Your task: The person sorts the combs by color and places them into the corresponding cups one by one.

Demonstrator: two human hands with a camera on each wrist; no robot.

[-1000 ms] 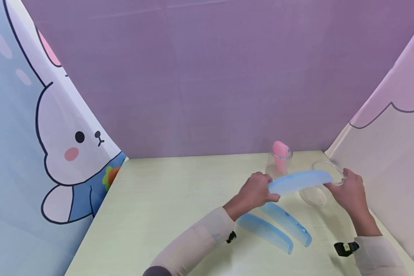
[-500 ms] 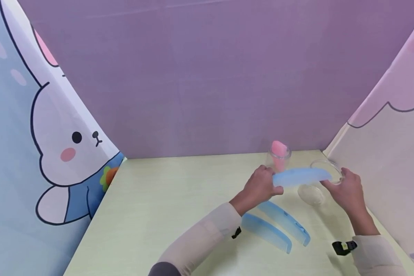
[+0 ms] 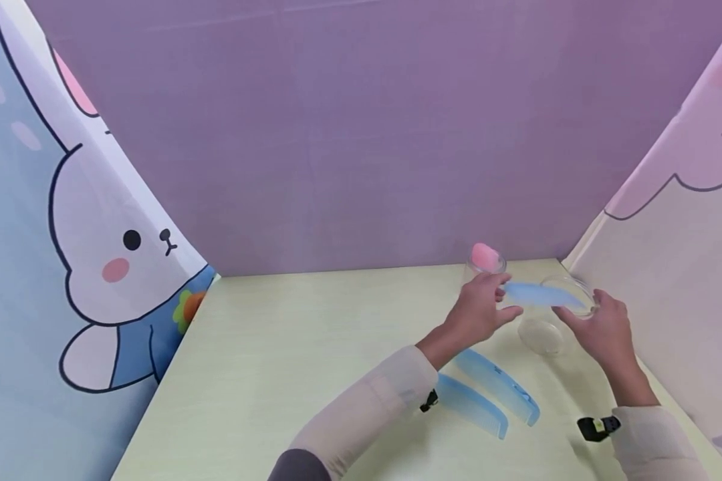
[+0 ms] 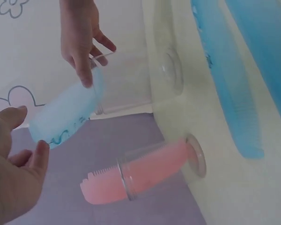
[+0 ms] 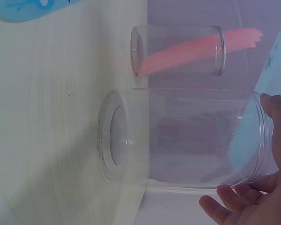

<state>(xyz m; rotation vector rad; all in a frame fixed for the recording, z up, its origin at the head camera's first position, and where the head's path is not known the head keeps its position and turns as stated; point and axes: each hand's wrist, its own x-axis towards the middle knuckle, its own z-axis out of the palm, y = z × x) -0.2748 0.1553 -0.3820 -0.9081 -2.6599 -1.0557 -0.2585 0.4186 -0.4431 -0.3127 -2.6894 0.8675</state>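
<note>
A light blue comb [image 3: 538, 294] slants down through the mouth of a clear jar [image 5: 192, 140], its lower end inside the rim in the right wrist view. My left hand [image 3: 475, 310] is at the comb's upper end. In the left wrist view its thumb stands apart from the comb [image 4: 65, 115], while a fingertip meets its lower edge. My right hand [image 3: 604, 331] grips the jar at its rim, thumb on one side and fingers on the other. A second clear jar [image 4: 154, 171] behind holds a pink comb [image 5: 192, 49] that sticks out above the rim.
Two more blue combs, one nearer [image 3: 472, 404] and one farther [image 3: 499, 384], lie side by side on the pale table [image 3: 265, 374]. A purple cloth wall [image 3: 361, 167] closes off the back. Printed cloth walls stand at both sides.
My left hand has moved right and slightly away from me, bringing the blue comb farther into the jar's mouth. Its thumb has spread from the comb. My right hand stays at the rim.
</note>
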